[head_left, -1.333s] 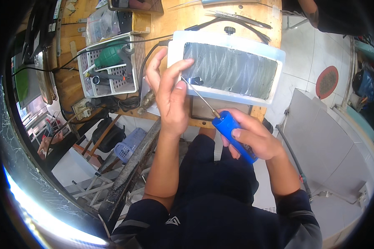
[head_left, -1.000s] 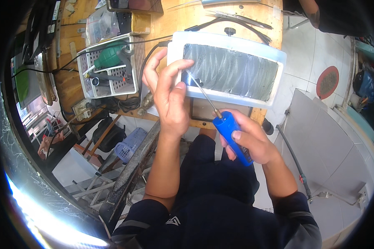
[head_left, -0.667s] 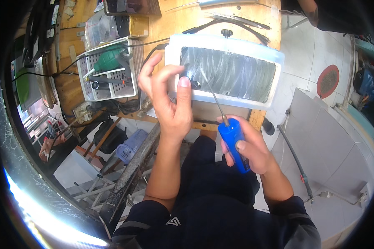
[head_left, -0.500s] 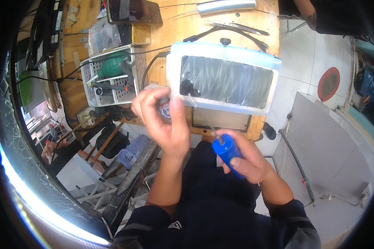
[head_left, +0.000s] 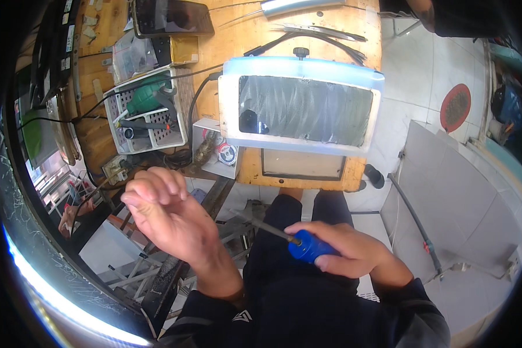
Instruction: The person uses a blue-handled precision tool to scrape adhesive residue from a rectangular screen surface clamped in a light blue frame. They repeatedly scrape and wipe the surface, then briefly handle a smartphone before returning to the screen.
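Observation:
In my right hand (head_left: 354, 252) is a blue-bodied tool (head_left: 307, 246) with a thin metal shaft that points up and left toward my left hand. My left hand (head_left: 171, 217) is raised left of the shaft, fingers curled and thumb pressed to the index finger; anything pinched there is too small to make out. Beyond both hands, a white and light-blue framed device (head_left: 229, 110) sits on the bench, with a black knob (head_left: 300, 53) at its far side. Its grey panel (head_left: 313, 113) is streaked, with a dark patch at the lower left. Neither hand touches it.
A wooden bench (head_left: 238, 43) carries a phone (head_left: 171, 17), tweezers (head_left: 325, 32) and a white divided basket (head_left: 182, 130) of tools. Black cables cross it. Near its edge is a small white box (head_left: 217, 168). Grey boards (head_left: 458, 197) lean at right.
My left hand has moved away from the device, down and left, its fingers curling closed. My right hand has lowered the blue tool toward me, and its shaft has tilted further left.

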{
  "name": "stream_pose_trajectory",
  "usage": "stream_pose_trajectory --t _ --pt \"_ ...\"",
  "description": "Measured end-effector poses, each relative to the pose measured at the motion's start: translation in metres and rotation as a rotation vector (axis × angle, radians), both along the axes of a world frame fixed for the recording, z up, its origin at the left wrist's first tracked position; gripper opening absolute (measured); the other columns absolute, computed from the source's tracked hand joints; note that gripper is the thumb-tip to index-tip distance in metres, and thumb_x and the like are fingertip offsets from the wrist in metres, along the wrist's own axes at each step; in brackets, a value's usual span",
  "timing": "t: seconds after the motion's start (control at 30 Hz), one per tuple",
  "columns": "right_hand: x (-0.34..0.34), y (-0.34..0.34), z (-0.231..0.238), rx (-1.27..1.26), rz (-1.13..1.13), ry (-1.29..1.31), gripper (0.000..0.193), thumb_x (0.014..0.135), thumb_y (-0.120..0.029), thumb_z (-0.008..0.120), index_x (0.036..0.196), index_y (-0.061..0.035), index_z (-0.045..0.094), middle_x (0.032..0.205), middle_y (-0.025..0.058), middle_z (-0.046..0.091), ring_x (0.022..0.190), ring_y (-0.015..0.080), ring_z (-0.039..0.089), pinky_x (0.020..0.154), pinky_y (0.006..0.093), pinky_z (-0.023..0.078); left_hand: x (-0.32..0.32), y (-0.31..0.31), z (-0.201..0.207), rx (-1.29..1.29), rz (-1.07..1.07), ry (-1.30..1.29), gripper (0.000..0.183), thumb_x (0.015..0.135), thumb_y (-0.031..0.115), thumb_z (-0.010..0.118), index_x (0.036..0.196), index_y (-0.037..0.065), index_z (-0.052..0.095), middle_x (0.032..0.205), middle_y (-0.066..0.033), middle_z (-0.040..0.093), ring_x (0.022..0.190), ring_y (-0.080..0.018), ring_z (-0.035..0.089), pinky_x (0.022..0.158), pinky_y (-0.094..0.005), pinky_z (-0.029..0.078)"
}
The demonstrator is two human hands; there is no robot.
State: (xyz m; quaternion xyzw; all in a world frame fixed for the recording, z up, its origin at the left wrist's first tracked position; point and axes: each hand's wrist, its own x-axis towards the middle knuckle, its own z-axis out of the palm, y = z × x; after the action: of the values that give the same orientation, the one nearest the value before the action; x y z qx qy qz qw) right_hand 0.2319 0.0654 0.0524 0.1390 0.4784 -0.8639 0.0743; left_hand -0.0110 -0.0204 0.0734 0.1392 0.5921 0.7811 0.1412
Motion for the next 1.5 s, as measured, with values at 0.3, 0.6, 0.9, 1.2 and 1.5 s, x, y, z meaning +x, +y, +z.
stream_pose_trajectory --t 0.3,0.6,0.9,1.2,1.5 --pt "-0.017 -0.02 -0.027 -0.21 -0.324 -0.207 0.058 0.104 -0.023 0.053 0.155 -0.0008 0.037 0.094 0.0084 0.06 0.072 0.0134 0.062 0.068 0.0301 0.052 0.031 0.004 -0.031 -0.685 -0.23 0.455 0.022 0.096 0.008 0.064 0.111 0.005 0.079 0.139 -0.0234 0.056 0.131 -0.0367 0.05 0.113 -0.0459 0.035" --pt "-0.023 -0.037 -0.036 -0.224 -0.459 -0.17 0.058 0.105 -0.023 0.053 0.155 0.0016 0.036 0.098 0.0099 0.06 0.073 0.0126 0.06 0.07 0.0296 0.052 0.011 0.032 -0.062 -0.838 -0.332 0.879 0.019 0.102 0.013 0.064 0.115 0.012 0.078 0.15 -0.0223 0.05 0.141 -0.0337 0.042 0.12 -0.047 0.024" --pt "-0.01 -0.042 -0.032 -0.217 -0.524 -0.175 0.057 0.106 -0.022 0.051 0.155 0.0016 0.035 0.099 0.0112 0.062 0.073 0.0125 0.062 0.07 0.0295 0.053 0.014 0.034 -0.067 -0.722 -0.271 0.794 0.013 0.099 0.014 0.068 0.108 0.012 0.077 0.139 -0.0219 0.055 0.139 -0.0362 0.042 0.116 -0.049 0.026" --pt "-0.022 -0.042 -0.032 -0.242 -0.433 -0.166 0.057 0.108 -0.025 0.051 0.156 0.001 0.036 0.098 0.0113 0.062 0.072 0.013 0.062 0.069 0.0297 0.052 0.018 0.029 -0.067 -0.82 -0.223 0.812 0.009 0.098 0.014 0.07 0.106 0.009 0.073 0.14 -0.0227 0.052 0.137 -0.0348 0.043 0.115 -0.0489 0.026" --pt "-0.018 -0.05 -0.029 -0.303 -0.5 -0.178 0.057 0.108 -0.025 0.052 0.156 0.0016 0.035 0.1 0.0121 0.062 0.074 0.0137 0.062 0.07 0.0306 0.053 0.017 0.029 -0.064 -0.85 -0.234 0.837 0.008 0.101 0.013 0.07 0.106 0.007 0.072 0.139 -0.023 0.055 0.141 -0.0321 0.044 0.115 -0.0447 0.028"
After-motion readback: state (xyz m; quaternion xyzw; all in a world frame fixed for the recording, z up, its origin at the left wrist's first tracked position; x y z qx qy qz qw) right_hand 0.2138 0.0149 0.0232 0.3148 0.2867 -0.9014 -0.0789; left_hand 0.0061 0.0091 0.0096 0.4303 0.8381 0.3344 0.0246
